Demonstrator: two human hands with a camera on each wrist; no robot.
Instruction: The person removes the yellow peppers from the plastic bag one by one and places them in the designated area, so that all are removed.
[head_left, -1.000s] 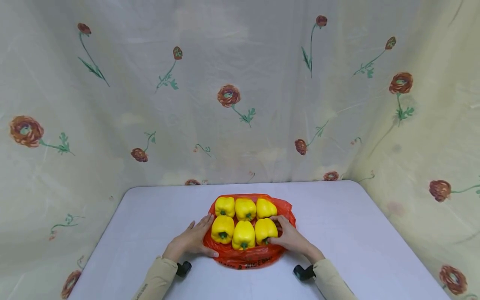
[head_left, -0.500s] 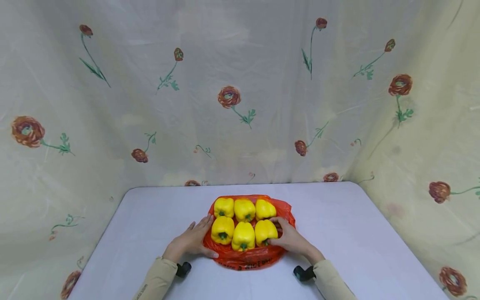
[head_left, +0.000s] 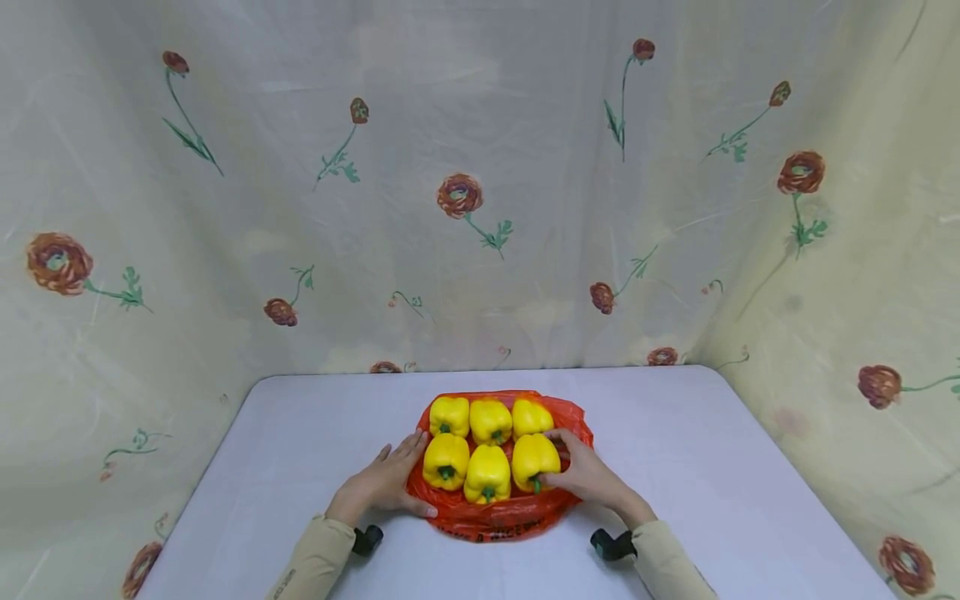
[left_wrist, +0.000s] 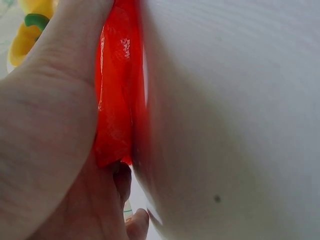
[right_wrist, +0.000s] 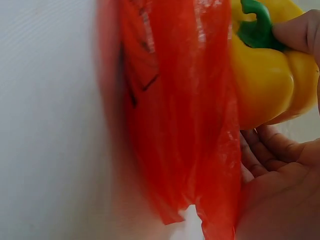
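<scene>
Several yellow bell peppers (head_left: 487, 473) with green stems stand in two rows on a crumpled red plastic bag (head_left: 501, 531) with dark lettering. My right hand (head_left: 588, 477) grips the front-right bell pepper (head_left: 536, 457). The right wrist view shows the thumb on that pepper's green stem (right_wrist: 255, 25) and the other fingers round its far side. On the left edge of the bag, my left hand (head_left: 384, 482) rests with fingers spread and straight, beside the front-left bell pepper (head_left: 446, 460). Its palm lies against the red plastic (left_wrist: 117, 95) in the left wrist view.
A pale table (head_left: 315, 433) carries the bag near its middle. Behind and on both sides hangs a curtain (head_left: 525, 283) printed with red flowers. Small black cameras (head_left: 613, 546) sit on both wrists.
My right hand has shifted slightly right and up with the front-right bell pepper, which now stands a little apart from its neighbour. The left hand has stayed on the bag's edge.
</scene>
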